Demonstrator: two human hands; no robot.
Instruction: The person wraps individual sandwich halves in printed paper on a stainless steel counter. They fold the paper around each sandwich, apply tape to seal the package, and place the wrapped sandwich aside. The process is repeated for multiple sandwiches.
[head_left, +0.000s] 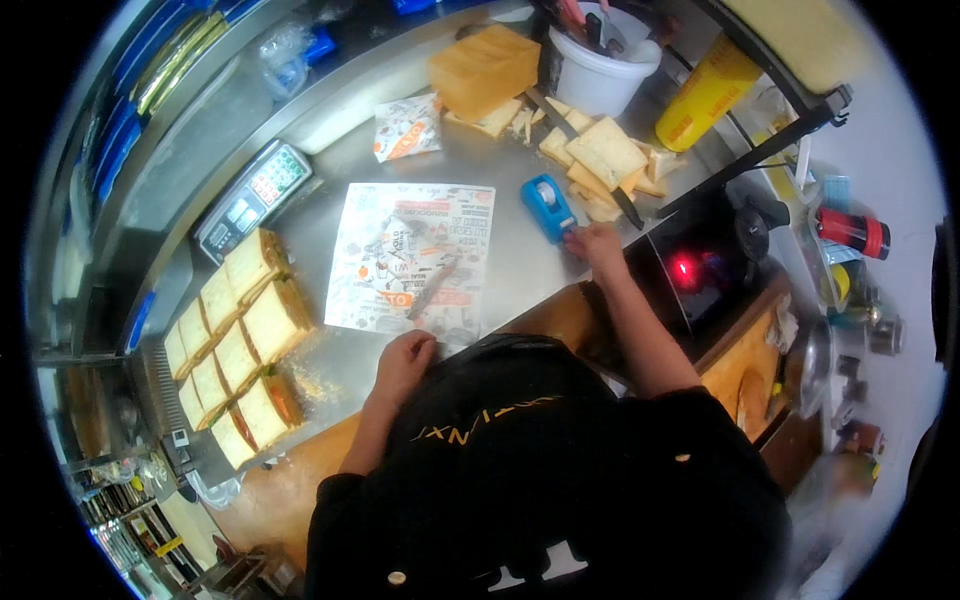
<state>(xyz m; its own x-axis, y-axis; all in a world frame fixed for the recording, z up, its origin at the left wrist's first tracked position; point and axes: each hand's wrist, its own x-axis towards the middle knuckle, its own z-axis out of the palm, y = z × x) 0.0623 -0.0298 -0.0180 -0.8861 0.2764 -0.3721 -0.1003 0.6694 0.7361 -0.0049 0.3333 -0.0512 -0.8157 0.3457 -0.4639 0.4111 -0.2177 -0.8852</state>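
Before me on the steel worktop lies a sheet of printed wrapping paper (349, 300). On it sits a bundle wrapped in similar paper (397, 259), its outline partly lost in the print. My left hand (405, 364) is by the sheet's near edge, fingers curled, with nothing visible in them. My right hand (598, 249) reaches to the blue tape dispenser (546, 206), its fingertips bunched at the near, cutter end. Whether they pinch a strip of tape is too small to tell. A second wrapped packet (407, 127) lies beyond the sheet.
Several cut sandwiches (236, 341) stand in rows at left, beside a digital scale (255, 199). Bread slices (607, 150) and a long knife (626, 208) lie at right, near a white bucket (604, 79) and a yellow cylinder (709, 94). A cooktop (705, 262) shows a red light.
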